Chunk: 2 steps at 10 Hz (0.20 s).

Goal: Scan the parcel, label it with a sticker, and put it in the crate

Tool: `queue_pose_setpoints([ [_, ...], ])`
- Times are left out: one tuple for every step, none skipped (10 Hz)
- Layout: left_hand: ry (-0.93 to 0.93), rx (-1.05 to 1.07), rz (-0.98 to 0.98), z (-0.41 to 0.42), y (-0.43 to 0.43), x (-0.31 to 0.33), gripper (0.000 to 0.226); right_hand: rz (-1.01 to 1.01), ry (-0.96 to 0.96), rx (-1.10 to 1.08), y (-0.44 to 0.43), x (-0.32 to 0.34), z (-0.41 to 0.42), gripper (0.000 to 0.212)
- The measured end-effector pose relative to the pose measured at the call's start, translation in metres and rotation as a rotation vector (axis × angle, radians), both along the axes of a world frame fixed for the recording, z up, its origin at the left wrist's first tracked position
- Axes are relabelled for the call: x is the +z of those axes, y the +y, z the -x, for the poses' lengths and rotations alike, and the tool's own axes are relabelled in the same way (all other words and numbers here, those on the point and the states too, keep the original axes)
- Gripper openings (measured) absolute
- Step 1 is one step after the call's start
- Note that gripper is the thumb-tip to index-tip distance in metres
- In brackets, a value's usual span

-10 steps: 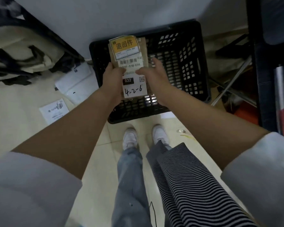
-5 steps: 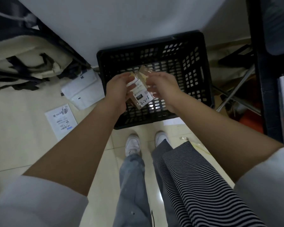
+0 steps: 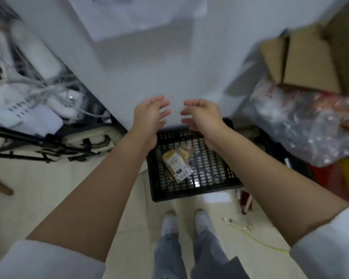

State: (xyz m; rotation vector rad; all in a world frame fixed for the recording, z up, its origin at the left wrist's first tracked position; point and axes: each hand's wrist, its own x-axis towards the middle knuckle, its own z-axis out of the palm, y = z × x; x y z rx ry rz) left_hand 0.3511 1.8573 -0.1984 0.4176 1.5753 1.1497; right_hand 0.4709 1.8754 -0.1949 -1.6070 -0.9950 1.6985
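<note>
Crate [image 3: 191,193] far rim under table [image 3: 149,67]; parcel [image 3: 177,163] labels (perhaps stickered) blurred.

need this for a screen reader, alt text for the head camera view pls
A labelled brown parcel lies inside a black crate on the floor. Above it, the left hand and right hand are both open and empty.

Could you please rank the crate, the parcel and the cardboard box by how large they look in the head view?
1. Crate and cardboard box: look alike, and the box is cut off and blurred, so I will not rank them.
2. Parcel: clearly smallest, lying inside the crate.
</note>
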Motion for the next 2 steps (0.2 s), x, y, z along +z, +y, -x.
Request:
queue_pose_setpoints([
  [0.081, -0.052, -0.058, 0.004, 0.000, 0.068, 0.019, -0.073, -0.005, 0.047, 0.006, 0.066, 0.004, 0.022],
  [0.186, -0.090, -0.145, 0.013, 0.004, 0.143, 0.021, -0.165, 0.008, 0.087, 0.011, 0.142, 0.008, 0.019],
])
